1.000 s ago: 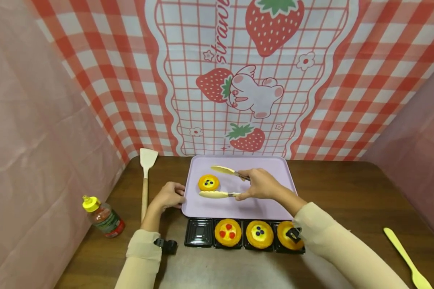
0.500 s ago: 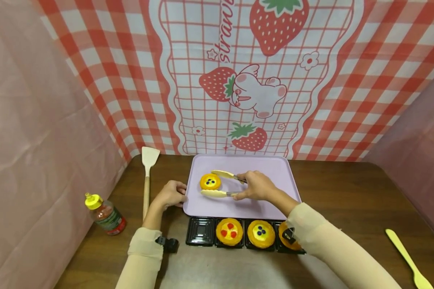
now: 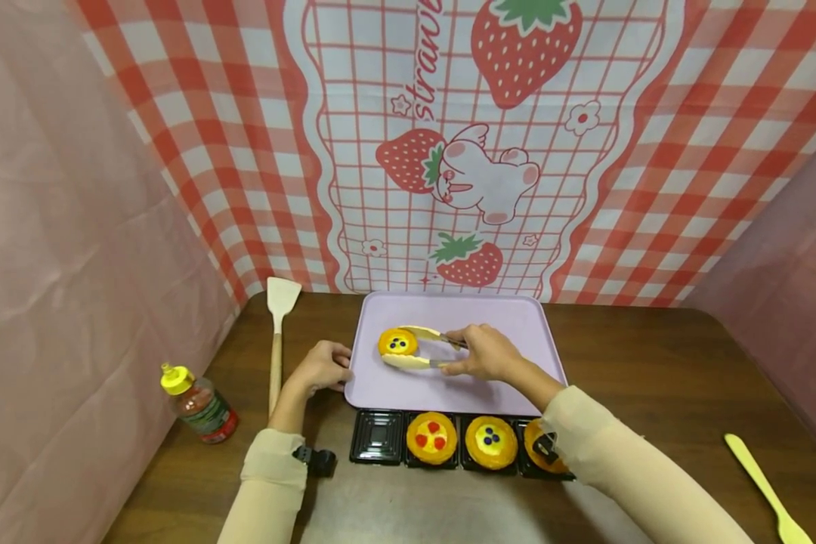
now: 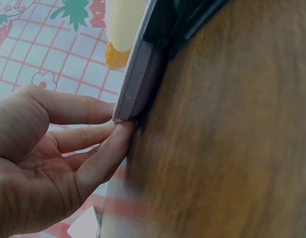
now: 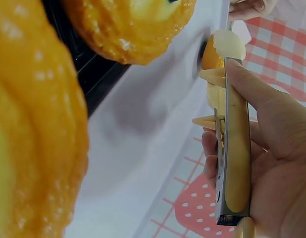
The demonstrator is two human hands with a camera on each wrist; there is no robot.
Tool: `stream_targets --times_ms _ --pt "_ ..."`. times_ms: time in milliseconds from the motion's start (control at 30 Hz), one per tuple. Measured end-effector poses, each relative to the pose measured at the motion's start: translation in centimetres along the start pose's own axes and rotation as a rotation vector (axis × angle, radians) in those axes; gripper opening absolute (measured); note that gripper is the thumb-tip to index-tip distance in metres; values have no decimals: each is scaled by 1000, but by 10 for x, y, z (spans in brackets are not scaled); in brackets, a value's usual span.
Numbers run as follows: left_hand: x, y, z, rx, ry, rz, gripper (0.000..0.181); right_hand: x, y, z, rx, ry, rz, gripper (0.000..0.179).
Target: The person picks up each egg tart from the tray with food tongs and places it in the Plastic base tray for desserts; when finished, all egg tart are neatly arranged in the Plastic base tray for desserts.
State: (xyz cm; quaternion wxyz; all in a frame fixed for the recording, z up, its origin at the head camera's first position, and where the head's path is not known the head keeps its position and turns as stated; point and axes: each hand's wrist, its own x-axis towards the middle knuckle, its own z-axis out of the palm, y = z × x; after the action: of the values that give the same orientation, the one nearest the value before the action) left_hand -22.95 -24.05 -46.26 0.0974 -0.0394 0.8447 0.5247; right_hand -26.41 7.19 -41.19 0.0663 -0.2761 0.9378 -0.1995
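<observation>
My left hand [image 3: 323, 366] holds the left rim of the lilac tray [image 3: 493, 315]. In the left wrist view, thumb and fingers pinch the tray edge [image 4: 130, 91]. Above the tray, my right hand [image 3: 486, 353] grips a pair of tongs [image 3: 408, 362] with cream scalloped tips and metal arms. The tips lie on either side of a small egg tart [image 3: 397, 343] with blueberries, at the tray's left part, and appear to touch it. From the right wrist, the tongs' handle [image 5: 238, 153] runs along my palm, and the tart [image 5: 211, 54] is partly covered by a tip.
Black box compartments line the tray's front: one bare [image 3: 377, 436], others with a heart-topped tart [image 3: 431, 438], a blueberry tart [image 3: 491, 443] and a tart partly behind my sleeve [image 3: 536, 446]. A spatula [image 3: 275, 355] and sauce bottle [image 3: 204, 408] stand left; a yellow spoon [image 3: 755, 468] lies right.
The tongs' tips have drawn closer together, from apart around the tart to against its sides. My right hand has moved slightly left; my left hand stays at the tray rim.
</observation>
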Motion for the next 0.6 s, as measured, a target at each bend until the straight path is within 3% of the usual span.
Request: stream_targets --times_ms 333,600 --pt "-1 3 1 9 -6 13 44 -13 -5 -13 10 23 -23 71" --pt "-2 1 1 15 -2 17 45 -34 -8 -26 88 34 -112 72"
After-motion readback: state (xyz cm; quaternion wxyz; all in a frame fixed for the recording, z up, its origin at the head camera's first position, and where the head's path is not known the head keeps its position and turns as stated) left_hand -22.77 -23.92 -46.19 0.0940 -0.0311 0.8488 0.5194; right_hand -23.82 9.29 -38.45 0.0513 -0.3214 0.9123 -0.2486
